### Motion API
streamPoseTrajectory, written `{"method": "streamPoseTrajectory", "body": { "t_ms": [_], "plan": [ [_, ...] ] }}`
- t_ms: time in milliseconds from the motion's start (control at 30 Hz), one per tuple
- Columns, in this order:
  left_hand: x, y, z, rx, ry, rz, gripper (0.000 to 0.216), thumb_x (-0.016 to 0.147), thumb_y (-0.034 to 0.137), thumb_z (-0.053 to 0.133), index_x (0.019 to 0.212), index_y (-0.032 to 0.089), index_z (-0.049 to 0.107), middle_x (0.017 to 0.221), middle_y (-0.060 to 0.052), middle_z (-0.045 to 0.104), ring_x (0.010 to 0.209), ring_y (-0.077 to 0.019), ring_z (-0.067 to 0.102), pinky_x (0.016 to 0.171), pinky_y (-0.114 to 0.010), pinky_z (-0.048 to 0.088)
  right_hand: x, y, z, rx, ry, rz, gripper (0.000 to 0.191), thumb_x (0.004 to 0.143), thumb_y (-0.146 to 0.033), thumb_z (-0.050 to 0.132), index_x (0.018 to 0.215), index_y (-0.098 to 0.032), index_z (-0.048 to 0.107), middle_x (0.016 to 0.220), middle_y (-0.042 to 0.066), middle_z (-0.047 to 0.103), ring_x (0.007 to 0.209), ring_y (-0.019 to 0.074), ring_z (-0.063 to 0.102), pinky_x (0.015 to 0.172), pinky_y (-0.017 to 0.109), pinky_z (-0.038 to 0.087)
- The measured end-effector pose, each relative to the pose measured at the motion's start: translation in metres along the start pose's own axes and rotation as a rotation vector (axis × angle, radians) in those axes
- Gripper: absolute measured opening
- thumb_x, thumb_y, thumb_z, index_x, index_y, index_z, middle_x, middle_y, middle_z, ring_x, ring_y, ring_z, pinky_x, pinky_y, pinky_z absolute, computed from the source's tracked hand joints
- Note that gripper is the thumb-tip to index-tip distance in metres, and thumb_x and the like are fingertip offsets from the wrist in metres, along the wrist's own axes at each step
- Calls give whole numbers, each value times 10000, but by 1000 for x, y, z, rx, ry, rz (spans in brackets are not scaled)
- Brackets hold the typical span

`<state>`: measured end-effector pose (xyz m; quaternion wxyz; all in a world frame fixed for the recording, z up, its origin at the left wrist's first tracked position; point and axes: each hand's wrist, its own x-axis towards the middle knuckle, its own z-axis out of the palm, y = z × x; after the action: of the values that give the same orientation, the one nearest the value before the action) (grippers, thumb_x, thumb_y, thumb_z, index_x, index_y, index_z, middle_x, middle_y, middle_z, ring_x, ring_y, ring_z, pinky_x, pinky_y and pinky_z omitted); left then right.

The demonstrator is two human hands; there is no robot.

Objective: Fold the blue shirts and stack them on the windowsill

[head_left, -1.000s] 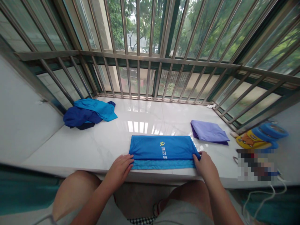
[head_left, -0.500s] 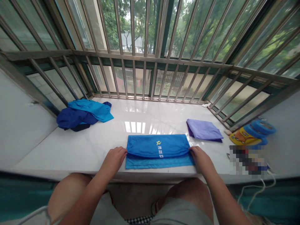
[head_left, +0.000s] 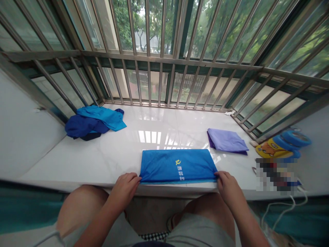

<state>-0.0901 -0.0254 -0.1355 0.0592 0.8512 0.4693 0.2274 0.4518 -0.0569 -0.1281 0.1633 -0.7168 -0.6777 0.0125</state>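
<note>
A blue folded cloth (head_left: pixel 159 166) with a yellow logo and white lettering lies flat near the front edge of the white ledge. My left hand (head_left: pixel 126 185) pinches its near left corner. At the near right corner, the fingers of my right hand (head_left: pixel 228 183) are closed on the same cloth. The upper layer covers nearly all of the lower one, and a thin lighter blue strip shows along the near edge. Whether it is a bag or a garment I cannot tell.
On the white ledge (head_left: pixel 102 161), a folded purple cloth (head_left: pixel 227 140) lies to the right and a heap of blue cloths (head_left: pixel 95 121) at the back left. A blue and yellow jug (head_left: pixel 282 144) stands far right, by a blurred-out item. Metal bars (head_left: pixel 154 58) line the window.
Both hands have drawn the upper layer of the blue cloth toward me, down over the lighter lower layer. The view has shifted slightly.
</note>
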Motion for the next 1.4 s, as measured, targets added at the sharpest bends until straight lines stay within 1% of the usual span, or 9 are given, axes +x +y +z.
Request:
{"method": "streamPoseTrajectory", "body": {
  "t_ms": [300, 467, 700, 800, 900, 1000, 1100, 1200, 1400],
  "plan": [
    [7, 10, -8, -22, 21, 42, 214, 1037, 305, 600, 1166, 279, 769, 1279, -105, 766, 1175, -295, 729, 1030, -490, 593, 12, -33, -1, -145, -47, 470, 671, 1024, -656, 484, 1281, -71, 687, 1055, 266, 777, 970, 399, 773, 835, 479, 588],
    [1, 10, 0, -87, 28, 19, 203, 1030, 331, 620, 1153, 288, 774, 1345, -110, 754, 1226, -309, 722, 1056, -497, 605, 24, -41, -9, -127, -253, 523, 480, 1009, -581, 519, 1004, -167, 762, 895, 208, 797, 884, 380, 785, 742, 420, 561],
    [8, 27, -13, -454, 53, -241, 301, 1052, 432, 607, 1285, 313, 754, 1420, -86, 723, 1316, -281, 686, 1124, -480, 581, 48, -92, -46, 145, 65, 633, 520, 992, -588, 448, 1083, -165, 737, 941, 198, 780, 893, 365, 735, 752, 400, 530],
    [26, 33, -22, -762, 56, -503, 422, 1027, 578, 617, 1290, 278, 752, 1334, -97, 770, 1195, -283, 744, 1032, -457, 621, 59, -147, -46, 307, 241, 486, 524, 1004, -551, 467, 1262, -157, 696, 1115, 204, 782, 1030, 357, 731, 882, 418, 552],
    [53, 30, -25, -1105, 135, -726, 616, 948, 731, 645, 1243, 201, 757, 1286, -154, 788, 1146, -313, 765, 971, -460, 637, 67, -214, -25, 439, 274, 133, 411, 1031, -438, 513, 1326, -189, 653, 1453, 192, 680, 1251, 326, 681, 1032, 442, 548],
    [82, 22, -22, -1329, 155, -876, 698, 904, 759, 688, 1251, 155, 727, 1300, -218, 773, 1131, -312, 769, 950, -446, 629, 64, -278, 15, 447, 88, -248, 273, 969, -224, 597, 1224, -169, 676, 1596, 207, 574, 1416, 332, 595, 1154, 492, 504],
    [103, 13, -16, -1301, 31, -954, 651, 904, 702, 726, 1236, 143, 700, 1211, -202, 791, 1006, -245, 781, 863, -354, 612, 50, -325, 59, 358, -175, -480, 434, 905, -127, 675, 1338, -110, 649, 1616, 253, 542, 1490, 378, 538, 1210, 575, 462],
    [116, 4, -8, -1124, -18, -980, 634, 853, 640, 800, 1226, 143, 675, 1032, -128, 795, 837, -195, 755, 696, -272, 556, 37, -340, 88, 302, -227, -547, 400, 924, -78, 672, 1324, -84, 658, 1641, 274, 504, 1561, 406, 454, 1242, 631, 422],
    [138, -9, 7, -918, -35, -946, 476, 776, 392, 902, 1127, 146, 693, 754, -13, 711, 640, -174, 675, 562, -252, 472, 33, -319, 96, 358, -23, -663, 321, 969, -8, 583, 1259, -112, 673, 1548, 230, 611, 1456, 300, 595, 1221, 468, 503]
  ]
}}
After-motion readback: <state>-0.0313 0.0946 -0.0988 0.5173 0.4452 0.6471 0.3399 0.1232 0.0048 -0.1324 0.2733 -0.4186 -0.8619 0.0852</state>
